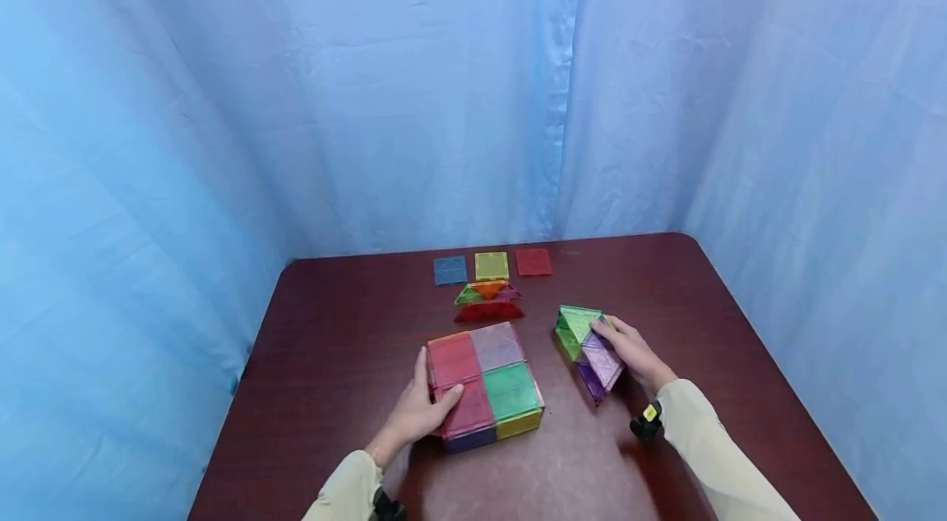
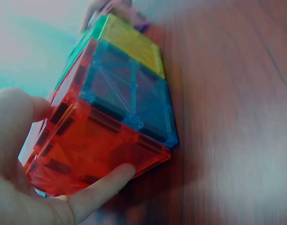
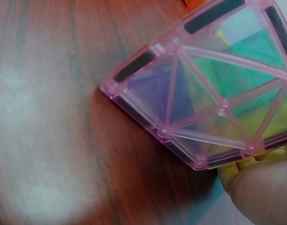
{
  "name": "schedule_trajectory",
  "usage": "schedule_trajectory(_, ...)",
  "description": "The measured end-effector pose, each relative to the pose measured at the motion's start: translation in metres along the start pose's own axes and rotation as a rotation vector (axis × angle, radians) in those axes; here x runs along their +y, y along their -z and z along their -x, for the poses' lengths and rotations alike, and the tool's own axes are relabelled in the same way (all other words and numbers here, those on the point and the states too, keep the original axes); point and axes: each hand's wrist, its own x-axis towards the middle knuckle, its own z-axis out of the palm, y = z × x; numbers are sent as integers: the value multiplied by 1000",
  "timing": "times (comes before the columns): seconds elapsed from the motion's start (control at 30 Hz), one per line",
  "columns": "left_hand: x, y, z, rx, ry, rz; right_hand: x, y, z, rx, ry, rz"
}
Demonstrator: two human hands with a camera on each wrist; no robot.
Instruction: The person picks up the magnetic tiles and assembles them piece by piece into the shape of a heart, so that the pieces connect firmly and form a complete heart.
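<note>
A flat box of translucent magnetic tiles lies on the table, its top made of red, pale purple and green squares. My left hand grips its left side, thumb on the top edge. In the left wrist view a finger lies along the red side tile, beside a blue one. To the right, my right hand holds a smaller magnetic-tile block of green and purple pieces. Close up in the right wrist view are its pink-framed tile and part of the right hand.
Blue, yellow and red square tiles lie in a row at the back of the dark wooden table. In front of them sits a low piece of green, orange and red tiles. Blue curtains surround the table.
</note>
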Motion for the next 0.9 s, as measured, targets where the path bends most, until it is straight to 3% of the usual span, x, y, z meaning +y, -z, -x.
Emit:
schedule_trajectory(0.17,18,-30,-3,-41,-7,61,-1,-18,4,7,8,72)
schedule_trajectory(0.3,26,-42,-3,-109,9,155,-3,-28,7,-9,21,128)
schedule_trajectory(0.37,25,-42,-4,-137,4,208,-5,-30,8,-2,27,142)
schedule_trajectory(0.5,16,-34,-13,-149,-66,214,-7,-30,10,30,61,200)
schedule_trajectory(0.63,2,-23,-27,-207,-126,222,-7,-34,21,94,104,301)
schedule_trajectory(0.77,-9,-14,-35,-269,-140,273,-6,-43,38,170,200,430)
schedule_trajectory(0.9,-6,-19,-35,-265,-163,302,-1,-48,54,264,303,498)
